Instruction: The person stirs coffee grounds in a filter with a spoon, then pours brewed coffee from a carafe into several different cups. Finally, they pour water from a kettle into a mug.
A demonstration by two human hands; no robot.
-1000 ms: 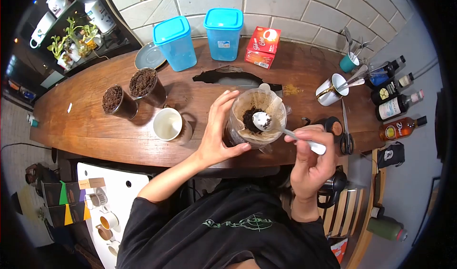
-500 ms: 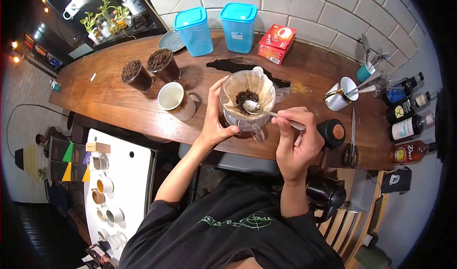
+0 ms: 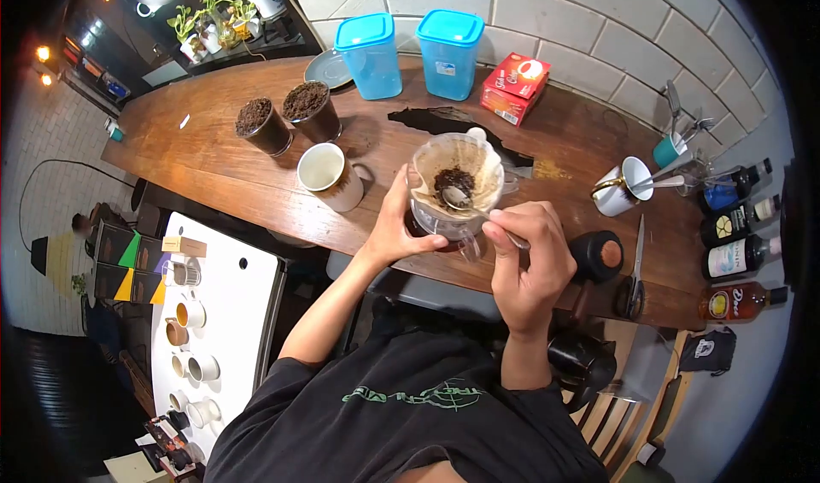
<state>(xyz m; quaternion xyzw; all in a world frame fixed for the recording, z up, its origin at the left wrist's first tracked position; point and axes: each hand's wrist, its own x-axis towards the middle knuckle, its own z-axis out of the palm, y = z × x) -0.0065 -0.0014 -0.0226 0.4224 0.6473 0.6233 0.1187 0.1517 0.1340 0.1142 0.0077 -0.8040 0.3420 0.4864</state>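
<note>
Center: right hand (image 3: 534, 268) covers part of spoon (image 3: 457, 198) handle; left hand (image 3: 400, 233) has fingers partly hidden behind dripper (image 3: 442, 220). Lower right: arm and sleeve overlap black kettle (image 3: 591, 361). Bottom edge cuts shirt (image 3: 406, 427). Right: small print on bottles (image 3: 729, 261) unreadable. Far left: background person (image 3: 106, 216) too small, dim.

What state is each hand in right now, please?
Left hand: open, cupped along one side of the clear dripper; firmness of grip unclear.
Right hand: closed on a spoon, its bowl in the dark grounds.
</note>
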